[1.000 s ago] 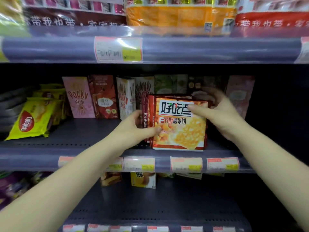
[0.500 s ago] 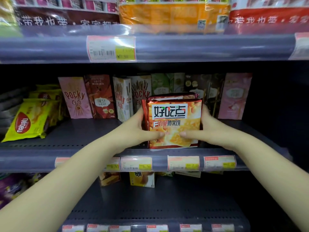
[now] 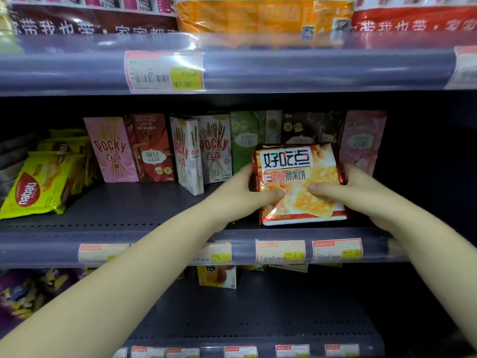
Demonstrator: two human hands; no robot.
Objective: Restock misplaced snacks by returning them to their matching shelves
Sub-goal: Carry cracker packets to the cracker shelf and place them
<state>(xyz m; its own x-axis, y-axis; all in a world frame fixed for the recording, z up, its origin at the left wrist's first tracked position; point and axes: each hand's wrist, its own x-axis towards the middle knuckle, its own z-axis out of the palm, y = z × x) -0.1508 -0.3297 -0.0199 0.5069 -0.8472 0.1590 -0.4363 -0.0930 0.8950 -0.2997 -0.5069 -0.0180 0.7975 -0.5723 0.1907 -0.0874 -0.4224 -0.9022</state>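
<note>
An orange and red biscuit packet (image 3: 296, 177) with Chinese lettering stands on the middle shelf (image 3: 129, 210), right of centre, leaning slightly back. My left hand (image 3: 242, 195) grips its left edge, thumb across the front. My right hand (image 3: 348, 189) grips the right edge, thumb also on the front. Any packets behind this one are hidden by it.
A row of Pocky boxes (image 3: 111, 151) and similar stick-biscuit boxes lines the back of the shelf. Yellow-green wafer packets (image 3: 38, 184) lie at the left. Price tags (image 3: 281, 250) run along the shelf lip. Large bags fill the top shelf (image 3: 258, 19); a yellow box (image 3: 216, 276) sits below.
My right hand came from the packet's top to its right side. Both hands slid the packet to the right along the shelf.
</note>
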